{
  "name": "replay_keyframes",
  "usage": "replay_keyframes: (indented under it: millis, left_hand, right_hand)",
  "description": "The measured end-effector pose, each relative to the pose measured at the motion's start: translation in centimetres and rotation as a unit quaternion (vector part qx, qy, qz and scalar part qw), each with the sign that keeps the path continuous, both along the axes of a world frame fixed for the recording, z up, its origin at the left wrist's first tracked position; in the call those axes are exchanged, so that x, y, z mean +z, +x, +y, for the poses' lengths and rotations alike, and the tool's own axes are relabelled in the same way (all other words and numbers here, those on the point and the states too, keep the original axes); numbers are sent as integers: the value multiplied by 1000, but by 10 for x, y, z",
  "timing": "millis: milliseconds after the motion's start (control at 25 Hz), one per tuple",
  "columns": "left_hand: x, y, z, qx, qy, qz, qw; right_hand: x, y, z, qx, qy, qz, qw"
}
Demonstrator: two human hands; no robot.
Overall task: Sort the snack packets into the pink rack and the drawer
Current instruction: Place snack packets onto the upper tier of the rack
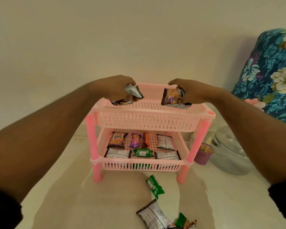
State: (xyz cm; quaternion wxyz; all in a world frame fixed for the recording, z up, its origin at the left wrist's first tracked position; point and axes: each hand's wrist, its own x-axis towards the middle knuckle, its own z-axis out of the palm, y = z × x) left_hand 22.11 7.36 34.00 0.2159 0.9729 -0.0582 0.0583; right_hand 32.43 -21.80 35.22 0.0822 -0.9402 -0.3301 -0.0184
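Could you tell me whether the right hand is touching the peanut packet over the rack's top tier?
Touching. The head view shows the right hand with its fingers wrapped round the peanut packet, no gap visible.

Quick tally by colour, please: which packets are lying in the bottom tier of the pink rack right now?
In the bottom tier:
Silver-white packets: 3
Dark peanut packet: 1
Purple packet: 1
Orange-red packet: 1
Green packet: 1
Total: 7
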Motion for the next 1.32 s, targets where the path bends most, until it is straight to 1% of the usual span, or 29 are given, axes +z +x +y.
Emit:
replay_keyframes:
  millis: [160,320,400,520,640,800,880,1000,1080,1200,1320]
  left_hand:
    - [-14,16,8,39,98,45,993]
    - [-25,27,11,42,136,102,985]
    - [-28,32,11,42,143,141,979]
    - [-31,39,12,52,120,193,973]
    - [-31,43,13,56,115,214,968]
    - [-30,44,15,73,108,242,961]
    - [-28,42,16,82,87,254,960]
    - [-25,40,15,107,26,252,962]
    - [-24,39,15,118,32,259,958]
    - [-29,36,13,136,14,295,946]
    - [-31,33,10,140,22,312,939]
  right_hand:
    - [-20,14,3,-20,-55,25,998]
    - [-31,20,4,-4,-119,52,992]
    - [-35,22,3,-1,-128,65,990]
    - [-36,21,4,0,-128,94,987]
    - [-34,20,6,-3,-141,121,983]
    - [-27,18,10,-44,-115,176,977]
    - [-23,20,14,-65,-84,172,979]
    - [-23,27,19,-88,-21,139,986]
    - [-25,30,21,-107,-39,144,983]
    - [-34,29,25,-129,-95,188,969]
    - [-41,24,27,-145,-160,202,955]
